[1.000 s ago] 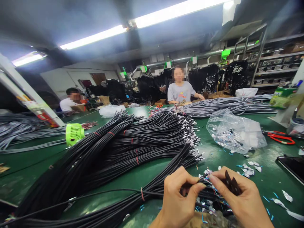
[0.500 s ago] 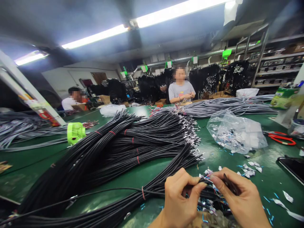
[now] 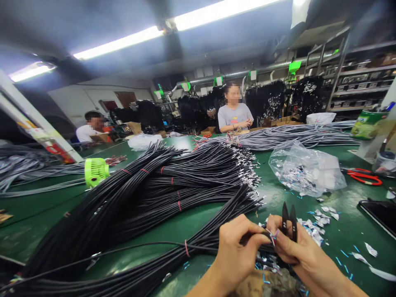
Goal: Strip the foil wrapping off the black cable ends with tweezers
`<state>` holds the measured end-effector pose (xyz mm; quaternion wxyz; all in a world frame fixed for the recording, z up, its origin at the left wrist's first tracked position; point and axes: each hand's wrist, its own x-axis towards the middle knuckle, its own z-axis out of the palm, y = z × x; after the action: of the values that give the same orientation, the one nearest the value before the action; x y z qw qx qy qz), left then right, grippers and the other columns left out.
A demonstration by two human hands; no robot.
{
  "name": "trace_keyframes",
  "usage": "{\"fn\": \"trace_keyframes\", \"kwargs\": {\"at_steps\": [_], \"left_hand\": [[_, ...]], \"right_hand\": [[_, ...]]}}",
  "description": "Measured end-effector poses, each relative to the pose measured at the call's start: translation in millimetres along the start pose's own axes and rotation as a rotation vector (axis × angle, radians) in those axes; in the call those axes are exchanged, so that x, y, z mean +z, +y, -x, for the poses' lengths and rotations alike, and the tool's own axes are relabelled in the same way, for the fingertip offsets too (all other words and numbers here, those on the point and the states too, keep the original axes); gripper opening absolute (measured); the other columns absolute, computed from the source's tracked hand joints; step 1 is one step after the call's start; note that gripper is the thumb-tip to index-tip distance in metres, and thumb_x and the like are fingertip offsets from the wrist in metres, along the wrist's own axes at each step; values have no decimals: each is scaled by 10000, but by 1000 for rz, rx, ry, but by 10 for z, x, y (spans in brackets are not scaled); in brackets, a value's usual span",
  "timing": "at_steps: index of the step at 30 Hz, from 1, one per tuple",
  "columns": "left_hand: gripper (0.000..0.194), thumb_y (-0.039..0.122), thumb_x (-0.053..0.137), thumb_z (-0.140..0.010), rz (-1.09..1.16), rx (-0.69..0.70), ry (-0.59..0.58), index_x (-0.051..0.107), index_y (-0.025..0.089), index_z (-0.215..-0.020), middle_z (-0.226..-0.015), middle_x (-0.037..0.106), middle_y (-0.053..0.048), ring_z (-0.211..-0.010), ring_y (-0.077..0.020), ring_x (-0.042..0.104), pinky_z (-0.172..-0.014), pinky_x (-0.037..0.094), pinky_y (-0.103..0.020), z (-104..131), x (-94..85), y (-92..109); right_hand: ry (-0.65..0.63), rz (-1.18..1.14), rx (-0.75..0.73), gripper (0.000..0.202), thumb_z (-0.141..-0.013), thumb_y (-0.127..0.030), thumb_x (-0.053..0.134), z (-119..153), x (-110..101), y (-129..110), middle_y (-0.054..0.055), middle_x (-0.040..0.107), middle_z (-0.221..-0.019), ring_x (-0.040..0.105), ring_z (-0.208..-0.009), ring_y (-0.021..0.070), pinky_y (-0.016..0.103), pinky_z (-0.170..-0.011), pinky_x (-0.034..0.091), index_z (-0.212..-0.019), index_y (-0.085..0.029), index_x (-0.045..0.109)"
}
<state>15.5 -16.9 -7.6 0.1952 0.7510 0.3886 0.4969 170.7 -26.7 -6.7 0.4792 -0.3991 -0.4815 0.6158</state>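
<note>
My left hand (image 3: 236, 249) is closed in a pinch on the end of a black cable. Thin coloured wires (image 3: 273, 237) stick out of that end between my two hands. In my right hand (image 3: 298, 249) sits a pair of black thread snips (image 3: 288, 220), blades pointing up and slightly apart, while the thumb and forefinger touch the wires. Under the hands lie more stripped cable ends and scraps, partly hidden by the fingers. A bundle of black cables (image 3: 145, 268), tied with a red band, runs left from here.
Large tied bundles of black cables (image 3: 123, 194) cover the green table. To the right are a clear bag of scraps (image 3: 309, 173), red-handled scissors (image 3: 365, 177) and a phone (image 3: 379, 214). A green fan (image 3: 95, 172) stands left. Two people sit beyond.
The snips have swung from lying low in my right hand to blades upright. My right hand has turned and shifted slightly left; the wire ends now show between both hands.
</note>
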Motion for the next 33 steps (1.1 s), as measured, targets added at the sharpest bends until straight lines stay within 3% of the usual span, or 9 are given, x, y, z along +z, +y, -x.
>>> {"fn": "trace_keyframes", "kwargs": {"at_steps": [2,4,7,14,18,22,25,29,33], "left_hand": [[142,176,631,-780,25,-74,-42,635,146,-642,-567,584,-9,-527,-91,508,-500,363,-190,-18,7,-6],[148,168,628,-775,7,-108,-41,604,141,-631,-575,556,-3,-524,-85,484,-486,343,-187,-23,16,-9],[187,138,614,-768,-82,-44,16,531,145,-601,-589,502,4,-531,-83,457,-480,321,-190,-13,39,-12],[153,109,585,-788,-177,103,63,572,131,-637,-595,520,-7,-548,-84,462,-511,325,-197,25,82,-76],[160,168,575,-822,-47,44,-17,665,131,-696,-597,580,-16,-559,-85,491,-535,338,-193,1,47,-79],[322,214,515,-857,75,-198,-214,629,127,-569,-508,537,4,-499,-71,453,-513,313,-196,-38,26,-23],[396,251,466,-881,110,-284,-253,590,127,-526,-480,502,11,-484,-68,427,-507,302,-199,-49,26,17],[371,264,485,-871,20,-239,-174,625,129,-555,-526,554,-8,-517,-78,461,-531,306,-206,-49,27,39],[214,253,588,-802,33,-197,-28,693,138,-655,-604,618,-31,-556,-96,501,-538,336,-205,-62,30,37]], "right_hand": [[-4,6,-1,407,-740,-562,634,-7,10,-6,-60,326,-588,224,-488,56,168,-418,203,-778,-166,551],[62,163,-120,378,-759,-535,626,-17,6,-29,-30,420,-630,370,-562,83,176,-495,334,-731,-166,552],[153,345,-202,342,-793,-502,593,-35,-23,-56,-10,495,-673,472,-659,117,199,-599,410,-718,-169,563],[119,241,-31,436,-693,-575,665,-96,-95,45,-57,378,-540,316,-471,63,185,-445,279,-742,-158,549],[-84,31,74,476,-735,-637,583,-90,-81,107,-105,226,-496,164,-417,45,188,-405,167,-822,-181,479],[96,471,-344,248,-852,-393,536,-58,-86,72,-23,407,-630,368,-553,98,212,-514,305,-727,-184,488],[258,705,-564,175,-859,-258,507,-62,-76,73,-4,456,-677,418,-616,118,229,-582,337,-700,-189,484],[302,505,-360,258,-873,-411,491,-81,-20,106,-17,405,-656,382,-578,108,220,-524,325,-747,-188,468],[-12,150,51,393,-839,-592,460,-59,18,67,-86,186,-582,121,-466,68,194,-385,146,-813,-201,427]]}}
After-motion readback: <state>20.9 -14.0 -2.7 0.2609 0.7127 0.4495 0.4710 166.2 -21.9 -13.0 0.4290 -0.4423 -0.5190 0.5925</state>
